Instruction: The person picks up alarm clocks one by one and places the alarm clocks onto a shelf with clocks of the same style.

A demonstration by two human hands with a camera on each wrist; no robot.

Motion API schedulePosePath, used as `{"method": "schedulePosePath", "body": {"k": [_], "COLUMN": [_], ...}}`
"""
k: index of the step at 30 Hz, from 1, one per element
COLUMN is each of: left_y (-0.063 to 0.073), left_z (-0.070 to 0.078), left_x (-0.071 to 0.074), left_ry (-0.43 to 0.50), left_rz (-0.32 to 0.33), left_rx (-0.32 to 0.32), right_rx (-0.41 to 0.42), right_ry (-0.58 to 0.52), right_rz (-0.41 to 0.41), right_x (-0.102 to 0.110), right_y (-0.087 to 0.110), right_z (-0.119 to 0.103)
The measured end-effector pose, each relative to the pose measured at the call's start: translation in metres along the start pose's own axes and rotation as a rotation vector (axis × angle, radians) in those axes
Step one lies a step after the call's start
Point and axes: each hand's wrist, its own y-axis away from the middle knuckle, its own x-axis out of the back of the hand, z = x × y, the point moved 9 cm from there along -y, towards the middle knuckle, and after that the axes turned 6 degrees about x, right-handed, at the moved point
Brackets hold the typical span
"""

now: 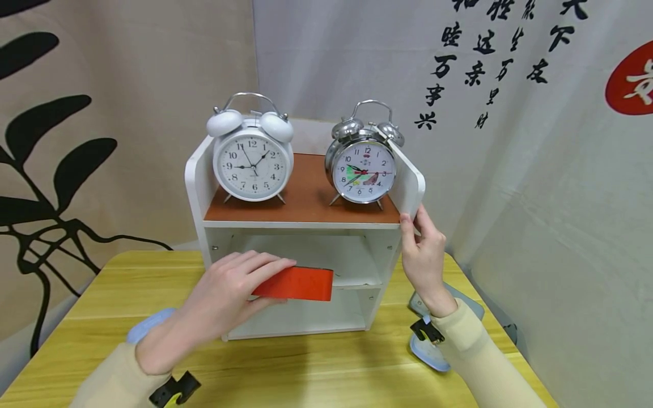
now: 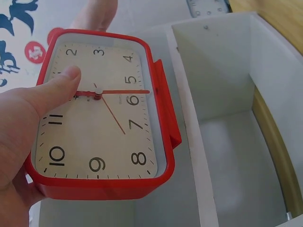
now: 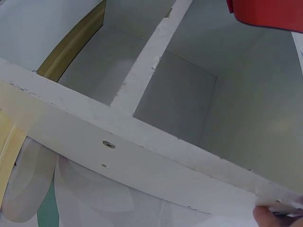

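Note:
My left hand (image 1: 224,292) grips a red square alarm clock (image 1: 306,283) in front of the shelf's middle compartment. In the left wrist view the thumb lies across the white face of that clock (image 2: 94,142). The white shelf unit (image 1: 301,225) stands upright on the table, with a brown top board. My right hand (image 1: 425,260) holds the edge of its right side panel, thumb in front; only fingertips (image 3: 267,218) show in the right wrist view. On the top board stand a white twin-bell alarm clock (image 1: 253,167) and a silver one (image 1: 363,173).
Below the right wrist lie a pale blue object (image 1: 428,354) and a grey flat object (image 1: 466,300), both partly covered by the arm. Another pale blue object (image 1: 150,324) shows behind the left forearm. A curtain with black lettering (image 1: 484,42) hangs behind the wooden table (image 1: 285,374).

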Motion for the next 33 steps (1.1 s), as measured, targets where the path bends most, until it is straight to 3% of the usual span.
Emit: {"method": "schedulePosePath", "body": {"k": [18, 33], "left_y": [-0.011, -0.015], "left_z": [-0.017, -0.020], "left_x": [-0.015, -0.019], "left_ry": [-0.025, -0.036], "left_rz": [-0.106, -0.124], "left_rx": [0.057, 0.047], "right_rx": [-0.005, -0.013], "right_ry": [0.006, 0.013], "right_rz": [0.002, -0.006], "right_x": [0.000, 0.000], "right_y": [0.001, 0.001], "right_z": [0.001, 0.002]}}
